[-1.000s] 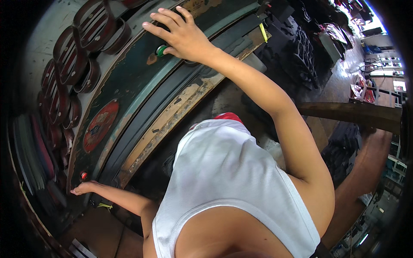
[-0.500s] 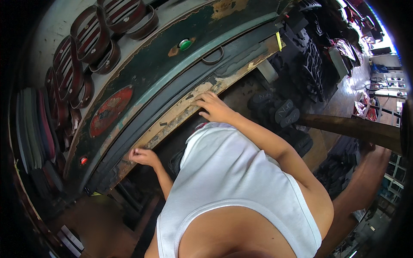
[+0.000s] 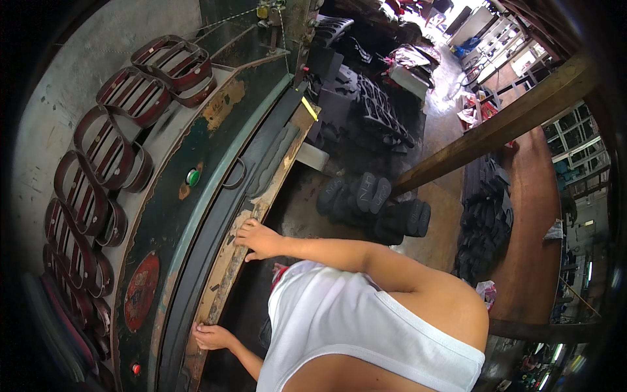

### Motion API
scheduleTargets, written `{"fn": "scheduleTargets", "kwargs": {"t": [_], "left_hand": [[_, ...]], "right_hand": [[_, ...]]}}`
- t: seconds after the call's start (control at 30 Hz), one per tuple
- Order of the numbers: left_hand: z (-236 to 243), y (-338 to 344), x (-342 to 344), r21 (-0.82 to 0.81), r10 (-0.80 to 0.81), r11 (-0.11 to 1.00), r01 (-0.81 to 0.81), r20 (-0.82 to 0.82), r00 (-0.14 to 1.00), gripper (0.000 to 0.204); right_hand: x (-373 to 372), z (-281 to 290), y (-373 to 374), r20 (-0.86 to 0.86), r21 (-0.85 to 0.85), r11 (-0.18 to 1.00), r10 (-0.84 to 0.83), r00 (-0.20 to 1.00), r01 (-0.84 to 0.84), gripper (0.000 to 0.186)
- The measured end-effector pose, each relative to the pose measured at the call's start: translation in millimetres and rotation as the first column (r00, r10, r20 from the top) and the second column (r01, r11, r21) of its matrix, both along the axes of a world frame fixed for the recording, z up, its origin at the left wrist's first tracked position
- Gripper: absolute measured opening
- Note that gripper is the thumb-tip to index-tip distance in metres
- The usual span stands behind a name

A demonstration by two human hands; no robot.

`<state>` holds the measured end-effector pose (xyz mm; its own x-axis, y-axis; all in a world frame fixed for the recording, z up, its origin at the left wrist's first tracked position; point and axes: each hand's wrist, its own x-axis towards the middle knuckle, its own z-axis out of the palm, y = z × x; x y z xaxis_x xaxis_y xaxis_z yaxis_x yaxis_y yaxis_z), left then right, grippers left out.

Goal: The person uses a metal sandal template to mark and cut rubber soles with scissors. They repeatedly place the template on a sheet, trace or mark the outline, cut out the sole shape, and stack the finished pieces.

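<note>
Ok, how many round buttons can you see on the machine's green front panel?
2: a green button up near the metal handle, and a small red button at the panel's near end. Others may be hidden.

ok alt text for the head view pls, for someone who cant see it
Seen from above, a person in a white top rests the right hand and left hand on the worn wooden board fronting a dark green machine. Brown metal moulds line its top; dark soles lie stacked nearby.

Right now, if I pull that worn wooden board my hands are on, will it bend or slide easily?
The wooden board looks long, thick and chipped, so probably stiff and heavy. Both hands, left and right, rest on its rough face, so slipping seems unlikely.
</note>
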<state>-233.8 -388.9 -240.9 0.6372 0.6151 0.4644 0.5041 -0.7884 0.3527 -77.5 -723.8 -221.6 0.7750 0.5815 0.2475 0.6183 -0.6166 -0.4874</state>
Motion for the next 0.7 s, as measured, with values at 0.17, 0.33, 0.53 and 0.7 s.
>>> {"fn": "scheduleTargets", "kwargs": {"t": [0.17,0.33,0.53,0.7], "left_hand": [[-1.8,1.3,-6.8,0.027,-0.111,0.993,0.111,-0.028,0.993,0.027],[2.3,0.3,-7.9,0.02,-0.106,0.994,0.108,-0.092,0.99,0.025],[5.1,1.3,-11.7,-0.053,-0.198,0.98,0.192,-0.172,0.965,0.025],[4.8,0.5,-9.4,-0.005,-0.172,0.985,0.174,-0.199,0.965,0.025]], "right_hand": [[-1.3,8.5,7.4,-0.002,-0.072,0.996,-0.051,0.999,0.05,0.059],[9.6,15.7,11.7,-0.095,-0.219,0.975,-0.044,0.994,0.023,0.062],[11.2,14.7,12.6,-0.107,-0.199,0.98,-0.039,0.993,0.017,0.061],[9.0,14.1,14.8,-0.072,-0.249,0.967,-0.071,0.995,0.051,0.06]]}}
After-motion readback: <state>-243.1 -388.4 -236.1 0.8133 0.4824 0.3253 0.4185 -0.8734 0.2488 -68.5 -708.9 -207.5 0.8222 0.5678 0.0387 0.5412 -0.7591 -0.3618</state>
